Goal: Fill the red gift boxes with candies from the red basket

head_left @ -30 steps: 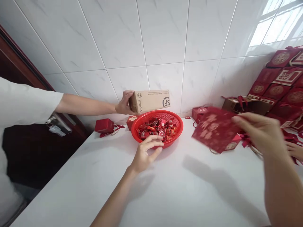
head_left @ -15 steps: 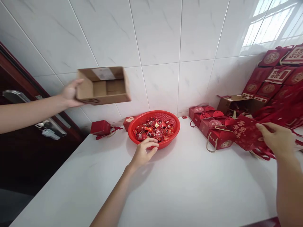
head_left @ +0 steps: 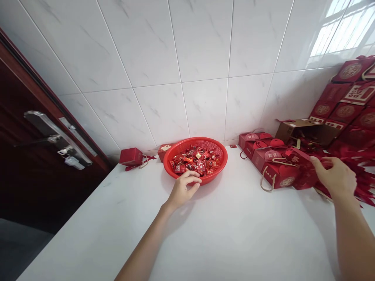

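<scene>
My left hand [head_left: 184,187] rests at the front rim of a red plastic basket [head_left: 220,168], fingers loosely stretched over the rim and the thumb apart, nothing held. Inside the basket lies a heap of red-wrapped candies [head_left: 199,158]. At the far right, my right hand [head_left: 336,175] pinches a red gift box [head_left: 306,171] with pale lettering between thumb and fingers. That box stands beside a row of closed red gift boxes with rope handles [head_left: 271,168]. Part of it is hidden behind my fingers.
A small red box [head_left: 131,157] with a ribbon lies left of the basket; another red box [head_left: 164,151] stands behind it. At the right are an open cardboard box [head_left: 328,134], stacked red boxes [head_left: 342,111] and red ribbons [head_left: 359,179]. A door [head_left: 43,156] borders the left.
Another person's hand with an open cardboard carton has left the view at the left. The gift box in my right hand has turned and come lower, beside the row. My left hand stays at the basket.
</scene>
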Motion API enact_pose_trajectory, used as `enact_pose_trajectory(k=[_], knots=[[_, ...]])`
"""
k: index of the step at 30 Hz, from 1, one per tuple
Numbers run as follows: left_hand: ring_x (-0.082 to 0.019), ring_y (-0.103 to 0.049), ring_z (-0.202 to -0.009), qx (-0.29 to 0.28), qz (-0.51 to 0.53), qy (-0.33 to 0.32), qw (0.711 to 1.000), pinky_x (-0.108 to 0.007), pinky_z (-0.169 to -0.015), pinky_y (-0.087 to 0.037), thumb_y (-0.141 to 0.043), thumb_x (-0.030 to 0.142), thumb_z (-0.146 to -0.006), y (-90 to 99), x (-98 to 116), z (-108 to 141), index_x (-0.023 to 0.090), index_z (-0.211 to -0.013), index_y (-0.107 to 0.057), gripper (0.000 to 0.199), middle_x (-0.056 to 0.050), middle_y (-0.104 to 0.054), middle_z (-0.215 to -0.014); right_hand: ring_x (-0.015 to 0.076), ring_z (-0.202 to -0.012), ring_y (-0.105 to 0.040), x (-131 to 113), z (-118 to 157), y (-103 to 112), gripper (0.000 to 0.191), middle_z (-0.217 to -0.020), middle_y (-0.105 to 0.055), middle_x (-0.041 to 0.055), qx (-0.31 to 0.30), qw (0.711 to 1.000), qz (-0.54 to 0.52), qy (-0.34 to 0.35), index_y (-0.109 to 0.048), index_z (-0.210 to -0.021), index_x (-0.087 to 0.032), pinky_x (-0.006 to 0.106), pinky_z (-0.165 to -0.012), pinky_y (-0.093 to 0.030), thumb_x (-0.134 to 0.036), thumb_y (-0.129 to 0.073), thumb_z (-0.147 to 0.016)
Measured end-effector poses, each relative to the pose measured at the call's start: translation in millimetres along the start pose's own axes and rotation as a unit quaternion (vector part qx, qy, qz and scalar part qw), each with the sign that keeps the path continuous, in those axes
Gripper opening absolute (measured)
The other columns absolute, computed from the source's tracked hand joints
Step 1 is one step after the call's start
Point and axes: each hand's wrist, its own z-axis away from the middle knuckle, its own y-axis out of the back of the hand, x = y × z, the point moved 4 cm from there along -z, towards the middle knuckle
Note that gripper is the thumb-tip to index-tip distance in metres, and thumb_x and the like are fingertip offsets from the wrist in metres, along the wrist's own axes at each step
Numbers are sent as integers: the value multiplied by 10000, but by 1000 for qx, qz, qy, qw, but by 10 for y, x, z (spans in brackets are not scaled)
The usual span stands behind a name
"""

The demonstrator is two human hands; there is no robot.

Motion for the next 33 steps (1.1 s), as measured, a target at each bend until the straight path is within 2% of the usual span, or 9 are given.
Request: enact_pose_trajectory(k=[3,7,10,16,21,26,29,31,33], knots=[[-214,-673,-1022,-1,-3,4,1000,-363,-935,-539,-606,212,-872,-2,0,6,222,-880,-757,152,-79,-687,-1068,269,-619,-537,-165,40,203,318,-689,-621,123,61,996,-36,-51,-662,-786,-198,395,-603,-413,-502,-568,-772],[-214,-673,-1019,3,-9,5,1000,-366,-931,-541,-603,209,-874,-4,5,8,222,-881,-755,152,-80,-687,-1067,233,-592,-574,-676,250,461,357,-656,-624,85,108,975,-193,15,-677,-807,-184,412,-699,-493,-510,-533,-780],[-217,-672,-1015,10,-11,-1,1000,-368,-927,-543,-607,207,-867,-8,14,5,219,-875,-755,149,-81,-687,-1051,193,-562,-588,-1107,553,486,362,-679,-656,65,35,945,-319,62,-662,-789,-194,325,-575,-494,-546,-580,-789],[-213,-676,-990,11,-15,1,1000,-371,-917,-548,-604,207,-862,-14,34,-2,218,-869,-758,155,-82,-688,-1038,146,-585,-588,-1891,1403,283,327,-740,-674,49,-245,845,-411,237,-636,-800,-213,268,-554,-480,-464,-495,-955],[-213,-681,-997,8,-14,13,1000,-360,-906,-552,-600,202,-861,-8,56,-19,215,-872,-760,161,-86,-694,-1037,144,-615,-583,-2057,1889,140,270,-794,-662,54,-347,782,-430,289,-615,-825,-211,264,-554,-494,-354,-451,-984],[-217,-699,-958,-53,-7,32,998,-367,-909,-550,-635,226,-837,39,99,-133,217,-881,-766,138,-79,-726,-1020,147,-615,-572,-2008,2061,82,271,-804,-655,54,-389,764,-423,292,-599,-808,-215,259,-528,-479,-324,-429,-988],[-225,-704,-920,-21,12,39,999,-363,-869,-566,-654,254,-814,307,-7,-303,210,-912,-759,150,-77,-742,-996,144,-611,-567,-1981,2068,73,275,-804,-655,49,-383,767,-421,297,-601,-814,-214,273,-567,-490,-328,-428,-993],[-238,-697,-927,91,1,82,992,-378,-894,-558,-681,235,-774,683,-209,-433,200,-919,-745,162,-76,-740,-1000,143,-615,-569,-1961,2055,60,272,-809,-656,49,-375,771,-423,293,-604,-821,-213,279,-587,-494,-331,-431,-997],[-265,-682,-984,235,-19,180,955,-403,-960,-527,-709,179,-731,1148,-493,-509,185,-928,-715,196,-79,-731,-1005,145,-618,-572,-1941,2043,40,273,-808,-655,49,-370,774,-428,285,-601,-822,-214,277,-581,-490,-334,-431,-999]])
